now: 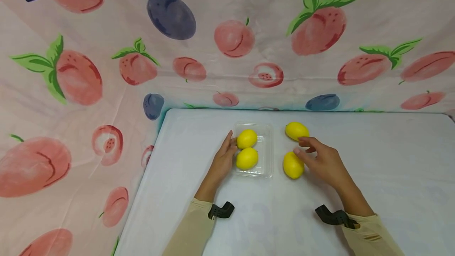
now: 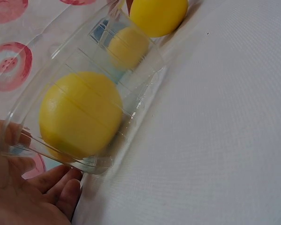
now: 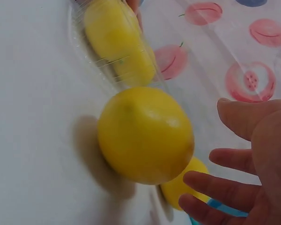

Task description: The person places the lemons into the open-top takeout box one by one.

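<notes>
A clear plastic container point(image 1: 264, 149) lies on the white table, with two lemons point(image 1: 247, 158) inside along its left half. My left hand point(image 1: 224, 157) rests against the container's left side, its fingers mostly straight; the left wrist view shows the fingers point(image 2: 61, 187) at the container's end. To the container's right lie two loose lemons, a far one point(image 1: 297, 130) and a near one point(image 1: 293, 165). Over their right sides hovers my right hand point(image 1: 325, 163), its fingers loosely spread. In the right wrist view a gap shows between that hand and the nearer lemon point(image 3: 146, 136).
The white table point(image 1: 391, 177) extends right and toward me. Fruit-printed cloth point(image 1: 199, 19) hangs behind its back edge and along the left side. Black bands point(image 1: 221, 210) sit on both wrists over beige sleeves point(image 1: 192, 228).
</notes>
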Available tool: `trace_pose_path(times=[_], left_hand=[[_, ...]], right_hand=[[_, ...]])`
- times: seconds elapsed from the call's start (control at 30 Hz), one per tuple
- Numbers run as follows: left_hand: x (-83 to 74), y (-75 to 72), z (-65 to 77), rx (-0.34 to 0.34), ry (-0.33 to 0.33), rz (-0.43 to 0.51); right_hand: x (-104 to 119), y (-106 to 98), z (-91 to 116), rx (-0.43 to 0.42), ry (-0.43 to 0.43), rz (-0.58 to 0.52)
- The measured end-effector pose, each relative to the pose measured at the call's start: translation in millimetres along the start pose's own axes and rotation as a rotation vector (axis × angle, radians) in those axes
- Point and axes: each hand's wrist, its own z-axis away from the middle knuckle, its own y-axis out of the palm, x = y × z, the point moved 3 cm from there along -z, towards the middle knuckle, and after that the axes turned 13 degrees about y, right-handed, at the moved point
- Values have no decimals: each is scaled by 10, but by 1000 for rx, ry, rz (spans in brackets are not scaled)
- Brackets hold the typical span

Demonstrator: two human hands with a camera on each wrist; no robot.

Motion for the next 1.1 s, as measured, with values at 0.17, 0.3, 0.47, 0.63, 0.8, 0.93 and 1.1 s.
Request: trace_pose_path(times=[0.17, 0.3, 0.47, 0.63, 0.8, 0.93, 1.1], left_hand=[[-9, -1, 6, -5, 3, 3], [-8, 6, 6, -3, -1, 0], [-7, 12, 3, 0, -2, 9], [-19, 13, 4, -2, -1, 13], [-16, 16, 7, 1, -10, 15], [-19, 14, 5, 2, -7, 18], [-16, 7, -6, -4, -10, 5]], right_hand=[[-80, 62, 1, 34, 39, 6], [-129, 95, 0, 48, 40, 7], [-152, 120, -5, 59, 40, 13], [-153, 129, -15, 64, 44, 39], [-151, 134, -11, 94, 68, 65], [-144, 141, -4, 138, 80, 87], [-122, 152, -2, 168, 44, 90]])
